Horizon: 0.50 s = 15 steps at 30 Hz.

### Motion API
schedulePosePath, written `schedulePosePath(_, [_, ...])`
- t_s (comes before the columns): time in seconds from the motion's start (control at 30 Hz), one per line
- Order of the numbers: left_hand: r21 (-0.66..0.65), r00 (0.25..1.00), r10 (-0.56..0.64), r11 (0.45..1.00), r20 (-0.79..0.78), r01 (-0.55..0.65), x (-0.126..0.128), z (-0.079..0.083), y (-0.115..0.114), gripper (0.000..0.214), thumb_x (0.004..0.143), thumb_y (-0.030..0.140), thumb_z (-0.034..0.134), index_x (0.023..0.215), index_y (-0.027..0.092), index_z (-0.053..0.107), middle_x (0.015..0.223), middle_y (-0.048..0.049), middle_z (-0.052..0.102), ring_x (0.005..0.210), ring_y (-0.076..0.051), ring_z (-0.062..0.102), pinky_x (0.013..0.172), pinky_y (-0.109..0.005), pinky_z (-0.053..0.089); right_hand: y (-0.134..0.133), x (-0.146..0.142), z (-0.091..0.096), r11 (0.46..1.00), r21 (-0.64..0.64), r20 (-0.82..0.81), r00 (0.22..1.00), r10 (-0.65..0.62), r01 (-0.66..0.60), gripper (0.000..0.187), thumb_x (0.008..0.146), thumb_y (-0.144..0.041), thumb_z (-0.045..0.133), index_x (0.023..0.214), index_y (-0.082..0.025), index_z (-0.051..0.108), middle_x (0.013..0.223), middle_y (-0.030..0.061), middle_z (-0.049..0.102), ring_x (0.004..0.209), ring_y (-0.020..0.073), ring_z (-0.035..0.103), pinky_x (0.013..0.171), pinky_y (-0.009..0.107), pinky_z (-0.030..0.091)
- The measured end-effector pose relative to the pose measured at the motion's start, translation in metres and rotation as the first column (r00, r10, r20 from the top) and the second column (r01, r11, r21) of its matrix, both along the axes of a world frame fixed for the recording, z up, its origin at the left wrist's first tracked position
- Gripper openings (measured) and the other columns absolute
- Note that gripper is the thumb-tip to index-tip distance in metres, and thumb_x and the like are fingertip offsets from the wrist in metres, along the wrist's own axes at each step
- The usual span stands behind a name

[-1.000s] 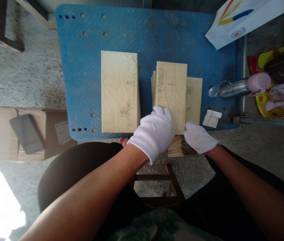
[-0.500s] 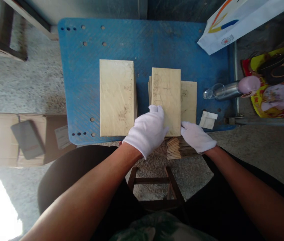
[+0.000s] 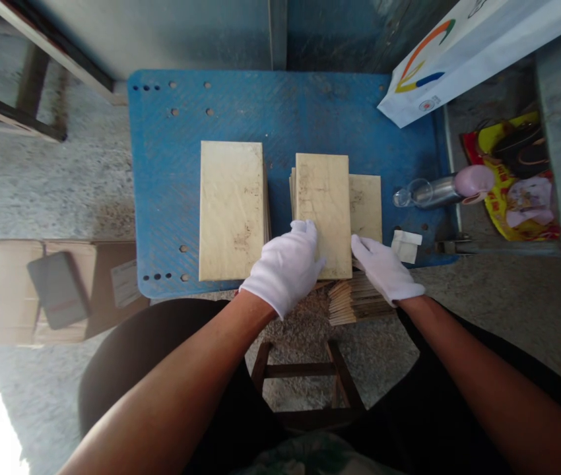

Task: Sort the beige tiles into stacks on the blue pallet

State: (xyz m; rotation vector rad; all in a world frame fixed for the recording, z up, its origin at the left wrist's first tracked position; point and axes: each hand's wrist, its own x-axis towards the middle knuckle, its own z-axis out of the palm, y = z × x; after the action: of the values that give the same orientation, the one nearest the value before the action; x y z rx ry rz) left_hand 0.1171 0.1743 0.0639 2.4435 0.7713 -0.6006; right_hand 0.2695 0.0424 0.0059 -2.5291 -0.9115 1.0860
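Note:
Both my hands wear white gloves. My left hand [image 3: 284, 269] rests curled on the near left corner of the top beige tile [image 3: 323, 211], which lies on a fanned stack of tiles on the blue board [image 3: 280, 112]. My right hand [image 3: 384, 269] grips the near right edge of that stack, where the tile ends [image 3: 352, 302] overhang the board. Another beige tile [image 3: 367, 206] shows further right under the top one. A separate tile stack [image 3: 231, 210] lies to the left, untouched.
A metal bottle with a pink cap [image 3: 443, 189] and a small white folded paper [image 3: 406, 245] lie at the board's right end. A white bag [image 3: 463, 53] leans at the back right. A cardboard box with a dark phone [image 3: 60, 289] sits on the floor at left. A wooden stool frame [image 3: 305, 382] stands below.
The view has tilted so the board sits lower in the picture. My hands stay at the near end of the right stack; my right hand has slid a little further up its edge.

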Motion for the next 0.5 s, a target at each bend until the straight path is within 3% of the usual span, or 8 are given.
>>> schedulePosePath(0.2, [0.041, 0.999, -0.005, 0.999, -0.039, 0.007, 0.004, 0.0, -0.002, 0.056, 0.095, 0.039, 0.046, 0.141, 0.007, 0.039, 0.133, -0.0195, 0.054, 0.106, -0.023, 0.064, 0.082, -0.03, 0.052, 0.006, -0.014, 0.003, 0.997, 0.061, -0.103, 0.994, -0.042, 0.048, 0.049, 0.1, -0.051, 0.031, 0.116, -0.02, 0.066, 0.124, 0.0085, 0.067, 0.116, 0.0193, 0.059, 0.099, 0.028, 0.042])
schedulePosePath(0.37, [0.098, 0.998, 0.001, 0.995, -0.055, 0.004, 0.006, -0.001, -0.002, 0.06, 0.095, 0.041, 0.045, 0.144, 0.007, 0.036, 0.127, -0.0178, 0.058, 0.105, -0.022, 0.064, 0.081, -0.029, 0.052, 0.019, -0.02, 0.011, 0.998, -0.055, -0.046, 0.999, 0.024, -0.027, 0.048, 0.099, -0.052, 0.034, 0.096, -0.019, 0.068, 0.105, 0.0108, 0.072, 0.101, 0.0211, 0.063, 0.09, 0.029, 0.044])
schedulePosePath(0.5, [0.076, 0.999, 0.001, 0.997, -0.037, 0.002, 0.005, 0.003, 0.002, 0.054, 0.095, 0.041, 0.046, 0.137, 0.008, 0.044, 0.123, -0.0161, 0.061, 0.104, -0.021, 0.064, 0.082, -0.028, 0.05, 0.012, -0.003, -0.001, 0.99, -0.012, 0.034, 0.99, 0.139, -0.139, 0.049, 0.102, -0.045, 0.024, 0.111, -0.021, 0.067, 0.115, 0.0082, 0.07, 0.109, 0.021, 0.062, 0.093, 0.029, 0.045])
